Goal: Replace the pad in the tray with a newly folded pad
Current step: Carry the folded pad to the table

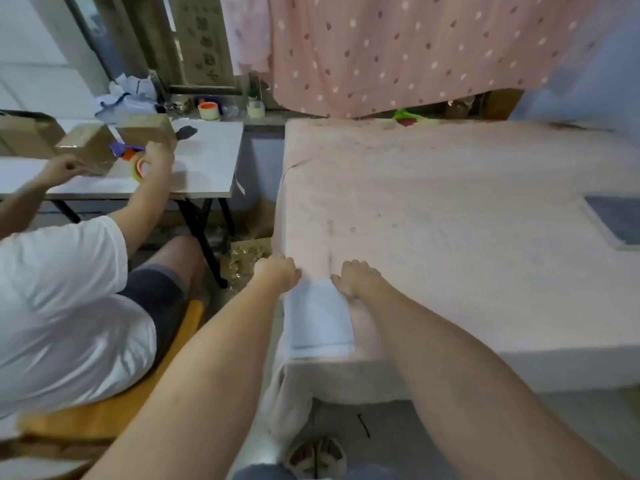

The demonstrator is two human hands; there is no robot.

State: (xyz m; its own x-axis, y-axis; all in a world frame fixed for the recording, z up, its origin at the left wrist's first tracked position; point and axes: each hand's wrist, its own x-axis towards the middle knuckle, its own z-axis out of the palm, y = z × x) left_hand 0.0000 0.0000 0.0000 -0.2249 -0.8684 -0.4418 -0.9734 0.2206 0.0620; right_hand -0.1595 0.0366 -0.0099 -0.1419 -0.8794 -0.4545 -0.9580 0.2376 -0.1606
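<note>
Pink bedding (450, 209) covers the surface. At far left a second person (62, 299) handles tape (140, 166). Left hand (277, 273) grips the white pad's (317, 317) left edge; right hand (356, 277) presses fingers on its right edge.

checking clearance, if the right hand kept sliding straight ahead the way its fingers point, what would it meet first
Likely nothing solid: ahead of the right hand lies only the pink cloth covering the table, open up to the hanging curtain.
</note>
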